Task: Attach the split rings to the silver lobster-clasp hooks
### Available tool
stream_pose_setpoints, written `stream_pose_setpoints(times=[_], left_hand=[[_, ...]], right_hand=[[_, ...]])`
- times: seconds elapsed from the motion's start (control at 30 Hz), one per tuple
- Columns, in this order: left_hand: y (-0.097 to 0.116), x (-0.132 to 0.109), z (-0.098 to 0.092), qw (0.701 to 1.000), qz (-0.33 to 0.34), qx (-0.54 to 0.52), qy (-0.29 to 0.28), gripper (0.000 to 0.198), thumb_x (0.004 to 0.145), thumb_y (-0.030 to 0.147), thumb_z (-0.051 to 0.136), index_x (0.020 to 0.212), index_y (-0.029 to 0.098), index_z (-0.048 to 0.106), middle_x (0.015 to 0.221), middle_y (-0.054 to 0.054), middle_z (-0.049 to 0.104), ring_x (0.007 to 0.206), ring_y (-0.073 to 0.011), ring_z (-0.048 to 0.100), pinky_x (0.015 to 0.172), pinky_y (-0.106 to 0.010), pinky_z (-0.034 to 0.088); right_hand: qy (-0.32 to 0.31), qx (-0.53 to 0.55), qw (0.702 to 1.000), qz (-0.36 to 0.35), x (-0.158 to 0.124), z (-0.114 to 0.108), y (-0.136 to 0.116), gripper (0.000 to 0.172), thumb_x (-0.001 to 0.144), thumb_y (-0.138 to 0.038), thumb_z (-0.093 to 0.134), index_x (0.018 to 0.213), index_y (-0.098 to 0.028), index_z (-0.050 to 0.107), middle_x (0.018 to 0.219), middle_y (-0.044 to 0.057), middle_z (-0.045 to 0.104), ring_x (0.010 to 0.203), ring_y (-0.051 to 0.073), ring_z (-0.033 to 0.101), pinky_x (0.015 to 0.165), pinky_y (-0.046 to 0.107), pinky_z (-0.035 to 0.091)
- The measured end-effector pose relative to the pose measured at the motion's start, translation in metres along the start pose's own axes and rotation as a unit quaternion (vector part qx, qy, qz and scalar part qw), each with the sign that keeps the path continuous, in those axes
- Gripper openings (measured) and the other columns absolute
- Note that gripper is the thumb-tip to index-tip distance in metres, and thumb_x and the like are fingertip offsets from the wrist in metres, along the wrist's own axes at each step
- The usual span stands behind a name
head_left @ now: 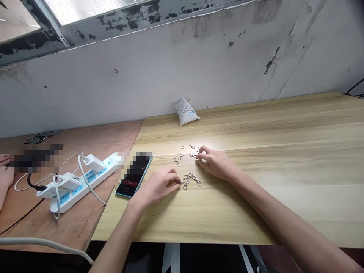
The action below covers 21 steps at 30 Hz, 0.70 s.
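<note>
My left hand (163, 184) rests low over the table, thumb and fingers pinched on a small metal clasp (182, 181) at the left edge of a cluster. That cluster is several silver lobster clasps with split rings (191, 178). Farther back, my right hand (213, 161) has its fingertips closed on a lobster clasp (193, 155), partly hidden by the fingers. Another lobster clasp (192, 146) lies just beyond it. Between the two hands, slightly to the left, several loose split rings (179, 158) are scattered on the wood.
A phone (135, 176) lies left of my left hand. On the adjoining reddish table (85, 223) are a white power strip (85, 185) with plugged-in chargers and cables. Another person's hand (5, 170) shows at the far left. A white packet (186, 112) leans near the wall.
</note>
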State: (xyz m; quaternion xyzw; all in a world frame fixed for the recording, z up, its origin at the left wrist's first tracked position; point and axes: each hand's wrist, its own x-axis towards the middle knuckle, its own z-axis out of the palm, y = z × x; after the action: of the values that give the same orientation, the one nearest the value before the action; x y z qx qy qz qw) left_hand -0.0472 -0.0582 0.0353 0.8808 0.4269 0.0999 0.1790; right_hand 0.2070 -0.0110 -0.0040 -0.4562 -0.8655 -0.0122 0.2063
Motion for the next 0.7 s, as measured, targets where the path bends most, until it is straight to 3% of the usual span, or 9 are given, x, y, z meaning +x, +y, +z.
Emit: stream_pose_setpoints(times=[0.17, 0.27, 0.33, 0.43, 0.6, 0.7], left_hand=[[-0.003, 0.006, 0.007, 1.000, 0.011, -0.008, 0.017, 0.012, 0.089, 0.020, 0.058, 0.083, 0.020, 0.068, 0.085, -0.002, 0.064, 0.079, -0.0163, 0.058, 0.066, -0.028, 0.044], [-0.002, 0.012, 0.006, 0.998, 0.036, -0.043, 0.042, 0.010, 0.089, 0.018, 0.060, 0.087, 0.020, 0.070, 0.089, -0.003, 0.065, 0.081, -0.0162, 0.060, 0.070, -0.028, 0.046], [0.001, 0.017, 0.005, 0.992, 0.060, -0.080, 0.081, 0.011, 0.089, 0.016, 0.060, 0.091, 0.020, 0.070, 0.091, -0.004, 0.066, 0.085, -0.0166, 0.061, 0.075, -0.030, 0.047], [0.008, 0.027, 0.002, 0.976, 0.087, -0.133, 0.151, 0.013, 0.089, 0.016, 0.060, 0.094, 0.021, 0.071, 0.090, -0.004, 0.067, 0.085, -0.0157, 0.062, 0.077, -0.029, 0.048], [0.014, 0.045, -0.002, 0.961, 0.103, -0.142, 0.216, 0.016, 0.089, 0.018, 0.061, 0.096, 0.024, 0.073, 0.087, -0.003, 0.066, 0.082, -0.0150, 0.062, 0.075, -0.028, 0.048], [0.012, 0.052, -0.001, 0.959, 0.110, -0.121, 0.232, 0.014, 0.088, 0.019, 0.062, 0.095, 0.024, 0.074, 0.087, -0.003, 0.065, 0.083, -0.0162, 0.062, 0.075, -0.029, 0.049]], right_hand=[[0.011, 0.057, 0.998, 0.015, -0.001, -0.001, 0.000, 0.019, 0.092, -0.025, 0.053, 0.092, -0.019, 0.071, 0.105, 0.006, 0.063, 0.052, 0.007, 0.042, 0.053, 0.025, 0.026], [0.020, 0.181, 0.983, 0.018, -0.001, -0.005, -0.004, 0.018, 0.091, -0.027, 0.054, 0.090, -0.019, 0.071, 0.098, 0.006, 0.064, 0.057, 0.008, 0.045, 0.058, 0.025, 0.033], [-0.006, 0.309, 0.951, 0.012, 0.000, -0.010, -0.012, 0.019, 0.091, -0.029, 0.055, 0.088, -0.019, 0.070, 0.087, 0.004, 0.064, 0.063, 0.010, 0.049, 0.060, 0.024, 0.036], [-0.074, 0.479, 0.874, 0.025, 0.002, -0.016, -0.025, 0.023, 0.091, -0.037, 0.056, 0.099, -0.020, 0.070, 0.084, 0.002, 0.065, 0.064, 0.010, 0.050, 0.056, 0.022, 0.036], [-0.124, 0.609, 0.782, 0.047, 0.004, -0.012, -0.029, 0.032, 0.091, -0.046, 0.055, 0.098, -0.018, 0.069, 0.064, -0.003, 0.052, 0.055, 0.009, 0.042, 0.052, 0.022, 0.034], [-0.108, 0.636, 0.762, 0.053, 0.004, -0.006, -0.022, 0.037, 0.091, -0.049, 0.054, 0.090, -0.015, 0.070, 0.064, -0.002, 0.052, 0.055, 0.009, 0.040, 0.054, 0.023, 0.034]])
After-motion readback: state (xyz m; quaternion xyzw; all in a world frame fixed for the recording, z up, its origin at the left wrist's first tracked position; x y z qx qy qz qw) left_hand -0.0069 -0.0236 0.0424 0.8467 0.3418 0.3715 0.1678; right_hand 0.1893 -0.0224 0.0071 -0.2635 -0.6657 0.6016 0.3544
